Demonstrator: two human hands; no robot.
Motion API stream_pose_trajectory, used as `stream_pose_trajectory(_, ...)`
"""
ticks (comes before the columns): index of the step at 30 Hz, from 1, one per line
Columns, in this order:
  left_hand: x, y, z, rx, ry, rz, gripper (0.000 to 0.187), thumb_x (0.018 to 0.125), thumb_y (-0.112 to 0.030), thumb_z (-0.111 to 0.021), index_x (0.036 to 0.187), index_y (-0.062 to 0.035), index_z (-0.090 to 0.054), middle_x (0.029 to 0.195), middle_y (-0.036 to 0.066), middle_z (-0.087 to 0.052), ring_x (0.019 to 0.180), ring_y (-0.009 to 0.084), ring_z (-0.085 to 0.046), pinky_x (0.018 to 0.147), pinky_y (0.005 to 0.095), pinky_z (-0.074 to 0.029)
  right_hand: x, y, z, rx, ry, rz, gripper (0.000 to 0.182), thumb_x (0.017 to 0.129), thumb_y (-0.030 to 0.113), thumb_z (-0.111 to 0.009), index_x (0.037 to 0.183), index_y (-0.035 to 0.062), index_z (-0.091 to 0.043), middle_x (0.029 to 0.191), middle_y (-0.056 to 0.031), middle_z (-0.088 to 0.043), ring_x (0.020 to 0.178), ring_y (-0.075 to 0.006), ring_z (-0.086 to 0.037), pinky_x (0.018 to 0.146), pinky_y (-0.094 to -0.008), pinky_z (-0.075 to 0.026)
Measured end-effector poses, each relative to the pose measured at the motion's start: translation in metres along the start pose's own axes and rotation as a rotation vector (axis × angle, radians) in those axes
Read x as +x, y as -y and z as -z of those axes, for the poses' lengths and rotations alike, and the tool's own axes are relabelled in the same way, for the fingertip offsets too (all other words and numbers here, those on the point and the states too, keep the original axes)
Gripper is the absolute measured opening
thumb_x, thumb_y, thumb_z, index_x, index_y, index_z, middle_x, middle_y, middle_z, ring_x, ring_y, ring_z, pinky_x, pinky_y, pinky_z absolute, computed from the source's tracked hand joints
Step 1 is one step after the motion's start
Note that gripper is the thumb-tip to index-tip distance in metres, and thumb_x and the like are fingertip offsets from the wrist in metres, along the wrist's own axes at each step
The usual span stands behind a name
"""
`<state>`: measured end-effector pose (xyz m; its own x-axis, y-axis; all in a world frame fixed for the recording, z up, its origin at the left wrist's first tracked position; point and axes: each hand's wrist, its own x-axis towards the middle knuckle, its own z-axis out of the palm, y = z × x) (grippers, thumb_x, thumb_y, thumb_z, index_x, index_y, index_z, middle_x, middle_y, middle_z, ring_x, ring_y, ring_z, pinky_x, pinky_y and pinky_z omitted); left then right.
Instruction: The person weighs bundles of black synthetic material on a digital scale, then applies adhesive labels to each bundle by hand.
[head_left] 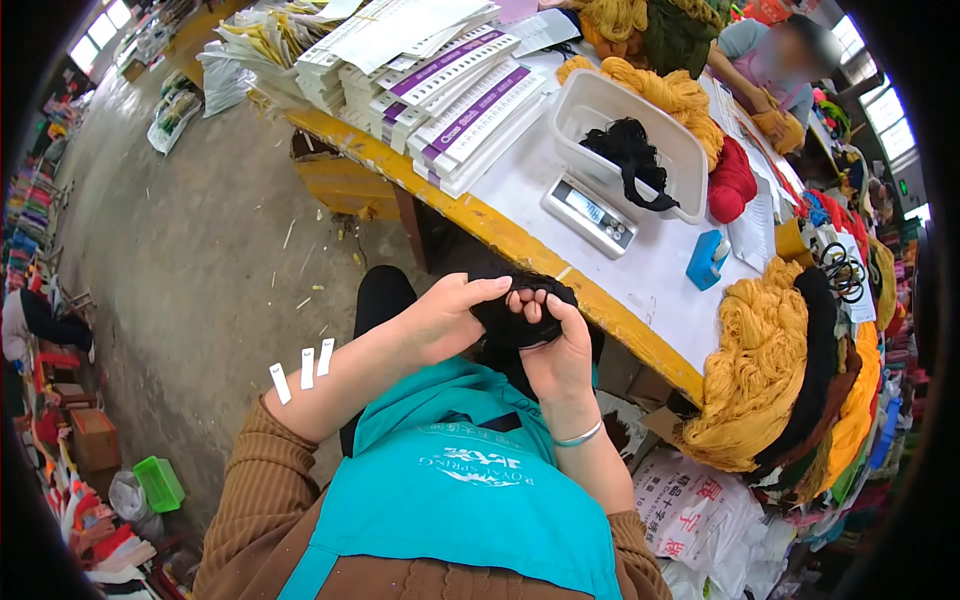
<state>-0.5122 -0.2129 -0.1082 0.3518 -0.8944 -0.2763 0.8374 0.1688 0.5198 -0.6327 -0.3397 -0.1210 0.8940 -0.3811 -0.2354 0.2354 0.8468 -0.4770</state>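
Observation:
A bundle of black thread is held between both hands above my lap, near the table's front edge. My left hand grips its left side, thumb laid across the top. On the right, my right hand is closed around the other side with its fingers curled in; a silver bracelet circles that wrist. Beyond the hands, a white plastic bin with more black thread in it rests on a digital scale.
Stacked cross stitch cards stand on the table's left part. A red skein, a blue tape dispenser, yellow yarn and black scissors lie to the right. Across the table, another person's hand touches yellow yarn.

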Motion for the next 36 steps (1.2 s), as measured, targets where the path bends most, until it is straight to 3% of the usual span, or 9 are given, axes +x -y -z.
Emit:
stream_pose_trajectory(7, -0.003, -0.009, -0.004, 0.201, 0.056, -0.002, 0.020, 0.099, -0.020, -0.057, 0.093, -0.0020, -0.063, 0.102, 0.008, -0.065, 0.100, 0.0195, -0.059, 0.095, 0.0366, -0.046, -0.002, 0.011, -0.007, -0.375, -0.024, 0.041, 0.011, 0.094, 0.012, -0.061, 0.096, 0.0031, -0.066, 0.089, -0.0041, -0.067, 0.081, -0.0127, -0.058, 0.087, -0.0320, -0.048)
stream_pose_trajectory(8, -0.003, -0.011, -0.001, 0.210, 0.039, -0.031, 0.022, 0.100, -0.022, -0.056, 0.092, -0.0021, -0.062, 0.099, 0.008, -0.065, 0.098, 0.0200, -0.060, 0.095, 0.0371, -0.046, -0.002, 0.012, -0.006, -0.260, -0.097, 0.028, 0.010, 0.095, 0.011, -0.058, 0.093, 0.0034, -0.064, 0.074, 0.0008, -0.060, 0.073, -0.0113, -0.054, 0.088, -0.0332, -0.048)
stream_pose_trajectory(10, -0.004, -0.017, 0.008, 0.169, -0.015, -0.066, 0.024, 0.101, -0.024, -0.054, 0.090, -0.0033, -0.059, 0.073, 0.002, -0.055, 0.080, 0.0195, -0.060, 0.093, 0.0408, -0.048, 0.000, 0.015, 0.005, 0.100, -0.029, 0.021, 0.019, 0.098, 0.011, -0.054, 0.079, 0.0065, -0.055, 0.061, 0.0060, -0.043, 0.064, -0.0096, -0.047, 0.081, -0.0314, -0.048)
stream_pose_trajectory(12, -0.005, -0.024, 0.019, 0.026, -0.083, -0.129, 0.027, 0.103, -0.028, -0.051, 0.087, -0.0062, -0.057, 0.059, -0.004, -0.038, 0.064, 0.0157, -0.052, 0.085, 0.0434, -0.051, -0.006, 0.029, 0.015, 0.337, -0.013, -0.023, 0.018, 0.101, 0.013, -0.050, 0.084, 0.0073, -0.055, 0.056, 0.0068, -0.030, 0.049, -0.0061, -0.029, 0.056, -0.0233, -0.037)
stream_pose_trajectory(14, -0.010, -0.037, 0.028, -0.183, -0.093, -0.127, 0.030, 0.104, -0.032, -0.048, 0.087, -0.0089, -0.056, 0.059, -0.007, -0.033, 0.054, 0.0079, -0.039, 0.063, 0.0272, -0.044, -0.014, 0.041, 0.033, 0.364, 0.054, 0.008, 0.022, 0.103, 0.018, -0.047, 0.096, 0.0034, -0.061, 0.056, 0.0060, -0.029, 0.046, -0.0060, -0.025, 0.043, -0.0216, -0.025)
stream_pose_trajectory(16, -0.017, -0.045, 0.033, -0.284, -0.021, -0.049, 0.031, 0.104, -0.034, -0.047, 0.088, -0.0100, -0.056, 0.058, -0.009, -0.028, 0.046, 0.0036, -0.027, 0.045, 0.0190, -0.026, -0.023, 0.051, 0.039, 0.334, 0.050, -0.012, 0.024, 0.104, 0.020, -0.046, 0.099, 0.0022, -0.061, 0.056, 0.0057, -0.028, 0.047, -0.0058, -0.025, 0.043, -0.0222, -0.024)
stream_pose_trajectory(19, -0.027, -0.068, 0.046, -0.358, -0.080, -0.100, 0.032, 0.104, -0.031, -0.048, 0.080, -0.0104, -0.053, 0.057, -0.010, -0.025, 0.044, 0.0028, -0.023, 0.037, 0.0199, -0.020, -0.038, 0.080, 0.053, 0.240, 0.069, 0.090, 0.034, 0.106, 0.027, -0.043, 0.097, 0.0018, -0.064, 0.055, 0.0072, -0.025, 0.043, -0.0052, -0.019, 0.039, -0.0231, -0.017)
stream_pose_trajectory(28, -0.062, -0.135, 0.115, -0.498, -0.096, -0.464, 0.030, 0.104, -0.023, -0.044, 0.081, -0.0058, -0.052, 0.053, -0.007, -0.027, 0.041, 0.0057, -0.023, 0.037, 0.0218, -0.021, -0.112, 0.176, 0.100, 0.253, 0.069, 0.469, 0.036, 0.106, 0.024, -0.040, 0.095, -0.0039, -0.060, 0.052, 0.0051, -0.023, 0.043, -0.0071, -0.019, 0.040, -0.0243, -0.019)
stream_pose_trajectory(36, -0.081, -0.169, 0.176, -0.580, -0.232, -0.642, 0.032, 0.102, -0.020, -0.043, 0.074, -0.0083, -0.050, 0.050, -0.006, -0.028, 0.038, 0.0069, -0.022, 0.037, 0.0232, -0.019, -0.149, 0.246, 0.138, 0.340, -0.115, 0.715, 0.028, 0.102, 0.017, -0.045, 0.079, 0.0033, -0.053, 0.050, 0.0051, -0.022, 0.041, -0.0072, -0.018, 0.039, -0.0246, -0.016)
